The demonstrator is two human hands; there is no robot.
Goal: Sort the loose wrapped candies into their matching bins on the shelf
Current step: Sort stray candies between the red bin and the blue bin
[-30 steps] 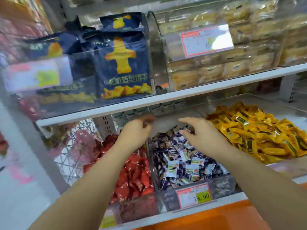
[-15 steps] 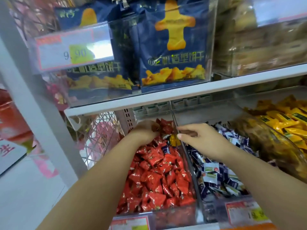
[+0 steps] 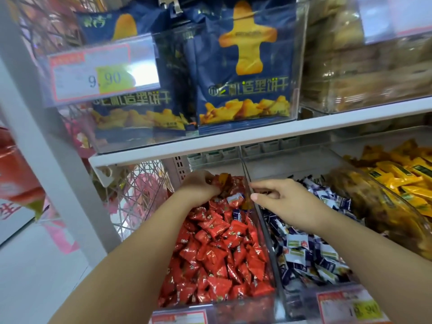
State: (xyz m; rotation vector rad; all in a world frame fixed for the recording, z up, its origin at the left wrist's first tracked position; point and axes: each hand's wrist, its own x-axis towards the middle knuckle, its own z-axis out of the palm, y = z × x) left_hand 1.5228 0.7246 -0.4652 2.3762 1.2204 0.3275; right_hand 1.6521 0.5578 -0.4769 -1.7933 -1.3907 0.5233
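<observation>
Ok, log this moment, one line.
left hand: grips orange candy in red bin | right hand: above divider, grip unclear | stray: blue candy

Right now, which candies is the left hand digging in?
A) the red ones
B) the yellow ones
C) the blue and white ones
A: the left hand curls on wrappers at the back of the red candies; the right hand is over by the blue and white candies.

The fingers of the left hand (image 3: 198, 186) curl down among the red candies (image 3: 217, 253) so I can't tell what they hold, the yellow candies (image 3: 404, 174) run off the right edge, and the red bin's price label (image 3: 180, 318) is cut by the bottom edge.
</observation>
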